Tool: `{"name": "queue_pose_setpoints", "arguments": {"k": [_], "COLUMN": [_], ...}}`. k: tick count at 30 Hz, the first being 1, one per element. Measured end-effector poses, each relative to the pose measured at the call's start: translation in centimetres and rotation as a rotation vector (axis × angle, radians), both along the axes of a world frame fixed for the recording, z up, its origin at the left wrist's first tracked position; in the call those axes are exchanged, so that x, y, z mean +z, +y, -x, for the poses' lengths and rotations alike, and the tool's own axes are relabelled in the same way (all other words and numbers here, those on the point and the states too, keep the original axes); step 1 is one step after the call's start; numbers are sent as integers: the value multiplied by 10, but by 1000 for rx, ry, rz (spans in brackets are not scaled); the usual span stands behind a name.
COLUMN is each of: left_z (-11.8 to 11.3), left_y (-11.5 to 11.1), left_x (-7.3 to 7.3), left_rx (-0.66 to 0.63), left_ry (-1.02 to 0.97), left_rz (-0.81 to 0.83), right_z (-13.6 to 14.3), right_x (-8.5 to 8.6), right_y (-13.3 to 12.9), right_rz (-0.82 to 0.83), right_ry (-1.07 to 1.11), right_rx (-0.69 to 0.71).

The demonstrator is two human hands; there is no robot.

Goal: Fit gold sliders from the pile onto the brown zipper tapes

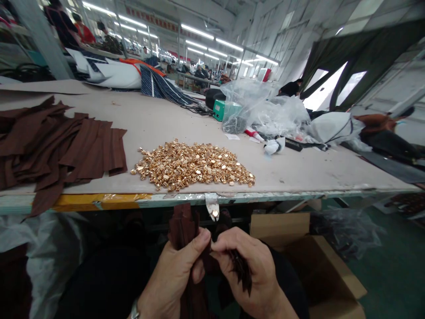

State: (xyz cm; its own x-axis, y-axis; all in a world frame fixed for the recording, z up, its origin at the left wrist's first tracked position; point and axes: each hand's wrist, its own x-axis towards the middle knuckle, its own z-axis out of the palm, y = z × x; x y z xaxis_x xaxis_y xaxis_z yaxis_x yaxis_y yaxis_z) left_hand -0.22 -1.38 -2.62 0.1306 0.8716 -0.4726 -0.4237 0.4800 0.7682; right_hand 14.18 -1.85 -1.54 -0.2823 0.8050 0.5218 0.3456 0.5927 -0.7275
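Left hand [175, 270] gripping brown strips [182, 228] and right hand [247, 268] closed around dark fabric ends [242, 270], thumbs nearly meeting, a person works before a pale counter [299, 173] in a workshop lit by tube lights [197, 32]. One heap of gold-coloured pieces [192, 166], too many to count, lies beyond the hands; one brown pile [76, 146] spreads to their left, one open carton [332, 261] to their right. The held strips rise above the left thumb and hang below.
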Motion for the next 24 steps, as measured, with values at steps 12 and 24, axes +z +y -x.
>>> {"name": "queue_pose_setpoints", "arguments": {"k": [12,24], "left_z": [-1,1], "left_y": [2,17], "left_x": [8,9], "left_rx": [65,48], "left_ry": [-183,50], "left_rz": [38,-95], "right_z": [8,13], "right_x": [-3,3], "right_y": [6,21], "right_rz": [843,1050], "right_ry": [708,932], "right_rx": [12,-6]}}
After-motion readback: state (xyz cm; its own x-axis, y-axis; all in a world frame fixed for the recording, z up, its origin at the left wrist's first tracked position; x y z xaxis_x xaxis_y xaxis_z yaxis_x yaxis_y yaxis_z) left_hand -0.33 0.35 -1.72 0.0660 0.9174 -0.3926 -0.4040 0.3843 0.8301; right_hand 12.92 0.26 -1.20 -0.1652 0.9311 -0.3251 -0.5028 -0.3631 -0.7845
